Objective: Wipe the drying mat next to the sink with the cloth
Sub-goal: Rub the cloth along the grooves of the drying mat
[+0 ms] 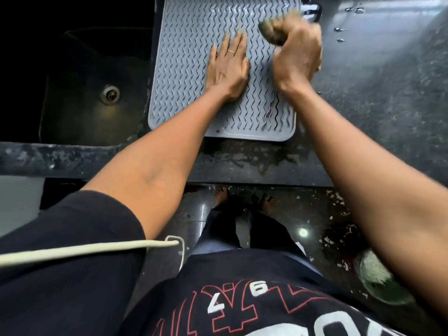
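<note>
A grey ridged drying mat (184,59) lies on the dark counter, just right of the sink (97,88). My left hand (229,66) rests flat on the middle of the mat with its fingers spread, a ring on one finger. My right hand (298,53) is closed around a bunched brownish cloth (271,32) over the mat's right side, near its far corner. The hand and cloth are blurred. Part of the cloth sticks out from the fist; the rest is hidden inside it.
The dark speckled counter (378,93) stretches to the right with water drops (340,30) near the far edge. A wet smear lies on the counter in front of the mat (266,158). The sink drain (110,93) sits at left. A green-rimmed bowl (378,280) stands on the floor below.
</note>
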The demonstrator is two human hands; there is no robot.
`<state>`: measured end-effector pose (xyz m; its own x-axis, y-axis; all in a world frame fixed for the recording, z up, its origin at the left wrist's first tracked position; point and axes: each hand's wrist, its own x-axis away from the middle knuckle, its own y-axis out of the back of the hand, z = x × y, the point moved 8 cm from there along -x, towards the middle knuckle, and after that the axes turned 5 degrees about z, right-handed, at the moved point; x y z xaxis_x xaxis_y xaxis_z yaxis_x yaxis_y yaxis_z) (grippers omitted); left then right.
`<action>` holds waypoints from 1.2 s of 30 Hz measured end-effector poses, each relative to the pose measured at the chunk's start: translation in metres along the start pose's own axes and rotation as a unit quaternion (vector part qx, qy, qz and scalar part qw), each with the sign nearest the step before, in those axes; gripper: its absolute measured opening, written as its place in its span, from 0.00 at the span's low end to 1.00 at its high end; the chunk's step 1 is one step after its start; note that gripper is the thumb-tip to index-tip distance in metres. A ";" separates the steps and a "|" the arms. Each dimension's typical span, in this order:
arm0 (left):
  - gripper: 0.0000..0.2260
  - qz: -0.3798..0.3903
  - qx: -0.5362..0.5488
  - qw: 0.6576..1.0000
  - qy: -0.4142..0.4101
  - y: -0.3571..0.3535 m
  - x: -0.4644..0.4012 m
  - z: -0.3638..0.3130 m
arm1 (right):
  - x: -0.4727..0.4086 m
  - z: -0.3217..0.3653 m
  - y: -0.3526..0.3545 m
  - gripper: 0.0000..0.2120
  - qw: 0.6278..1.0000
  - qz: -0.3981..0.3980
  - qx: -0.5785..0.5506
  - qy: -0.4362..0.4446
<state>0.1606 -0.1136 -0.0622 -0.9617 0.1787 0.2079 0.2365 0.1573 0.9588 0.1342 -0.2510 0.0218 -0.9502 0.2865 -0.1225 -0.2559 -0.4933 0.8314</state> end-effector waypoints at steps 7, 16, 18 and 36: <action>0.24 -0.023 -0.004 1.000 0.021 -0.008 0.025 0.000 | -0.001 -0.001 -0.064 0.30 0.965 0.189 0.146 0.105; 0.22 -0.052 0.041 0.997 0.026 0.002 0.040 -0.004 | 0.059 -0.008 -0.038 0.17 0.979 0.102 0.142 0.102; 0.22 -0.069 0.055 0.995 0.048 0.005 0.044 -0.002 | 0.070 -0.009 -0.035 0.18 0.981 0.107 0.136 0.093; 0.23 -0.029 0.022 0.999 0.018 -0.006 0.069 -0.005 | 0.116 -0.024 0.003 0.11 0.996 0.090 -0.011 0.003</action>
<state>0.0926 -0.1075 -0.0525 -0.9781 0.1329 0.1601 0.1856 0.2098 0.9600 0.0191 -0.2392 -0.0032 -0.9822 0.1864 0.0248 -0.0843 -0.5543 0.8280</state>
